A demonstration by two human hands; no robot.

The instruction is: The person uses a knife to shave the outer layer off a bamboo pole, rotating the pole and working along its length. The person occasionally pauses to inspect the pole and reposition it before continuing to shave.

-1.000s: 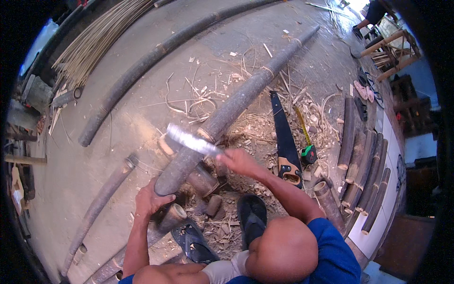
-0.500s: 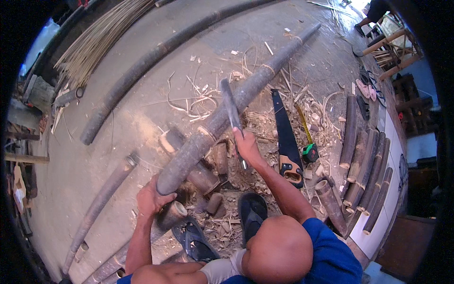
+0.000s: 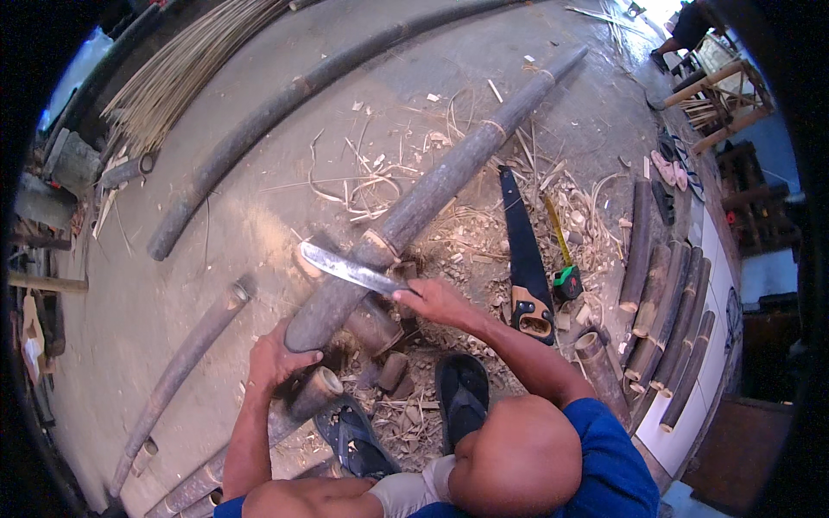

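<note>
Working: a person sits low on the concrete floor point(image 3: 259, 224), hands on a long bamboo pole point(image 3: 432, 194)
Left hand: the left hand point(image 3: 275, 361) cups the near cut end of the pole from below, fingers curled closed around it
Right hand: the right hand point(image 3: 436, 302) has its fingers wrapped shut on the handle of a machete point(image 3: 350, 269)
Machete: the blade lies across the pole just below a pale node ring, tip pointing to the person's left, touching the bark
Pole: it runs from the left hand diagonally up and right across the floor, its near end raised on short bamboo stubs point(image 3: 371, 324)
Feet: two dark sandals point(image 3: 462, 399) rest just below the stubs
Right of pole: a handsaw point(image 3: 522, 259) lies on shavings, with a green tape measure point(image 3: 566, 281) just beside it
Far right: a row of split bamboo pieces point(image 3: 669, 319) lies side by side
Left: other dark poles point(image 3: 186, 363) lie well apart on the floor
Top left: a bundle of thin strips point(image 3: 186, 73)
</note>
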